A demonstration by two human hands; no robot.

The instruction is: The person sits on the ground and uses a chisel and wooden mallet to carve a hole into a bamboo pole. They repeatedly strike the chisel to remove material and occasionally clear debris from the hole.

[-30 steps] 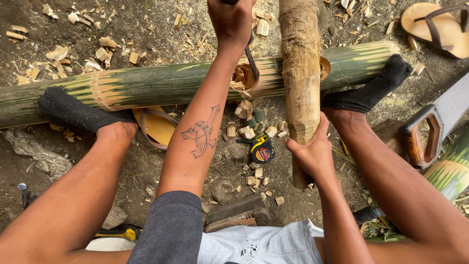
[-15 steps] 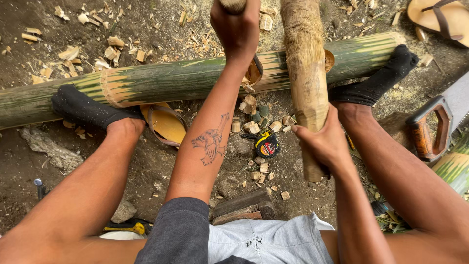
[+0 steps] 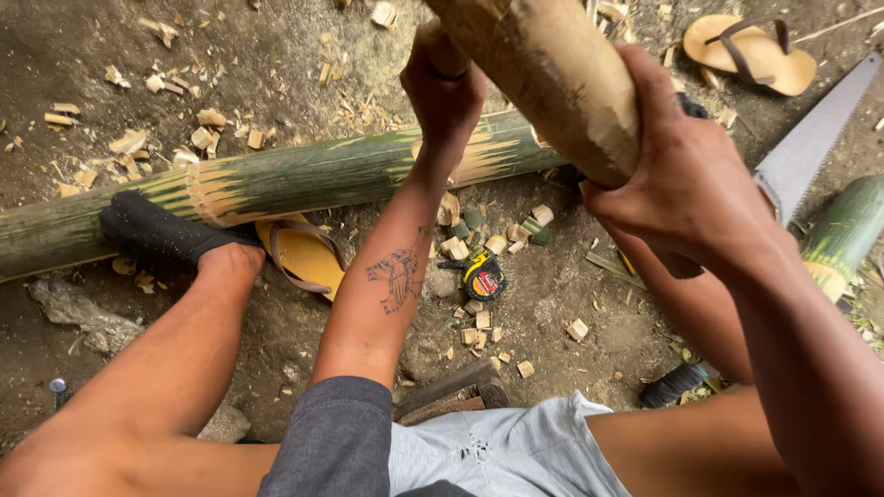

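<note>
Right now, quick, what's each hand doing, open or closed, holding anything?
Left hand: closed around a tool handle over the green bamboo pole.
Right hand: closed on a thick wooden club, raised.

Left hand (image 3: 445, 87) reaching forward, arm extended straight, tattooed forearm up, fingers curling shut around handle. Right hand (image 3: 686, 189) raised close to camera, fingers wrapping thick wooden club (image 3: 552, 69), thumb lying over top, wrist bending.
</note>
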